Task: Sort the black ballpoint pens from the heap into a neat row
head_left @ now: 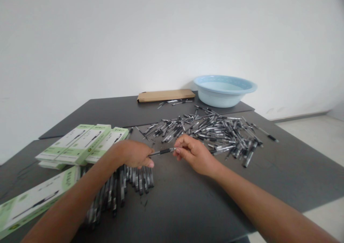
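A pen (163,151) with a black grip spans the gap between my two hands, just above the dark table. Its barrel end is pinched in my left hand (138,154). At the tip end, the thumb and fingers of my right hand (192,152) are closed on the same pen; whether they also hold a small part there I cannot make out. Beneath and beside my left forearm lie several pens (141,180) in a rough row, partly hidden by the arm. A loose heap of clear and black pens (215,128) spreads out beyond my right hand.
Green and white pen boxes (77,142) are stacked at the left, with another box (37,200) nearer me. At the back stand a light blue basin (221,98) and a flat brown cardboard piece (166,95). Several thin pen parts (176,102) lie before the cardboard. A white wall rises behind.
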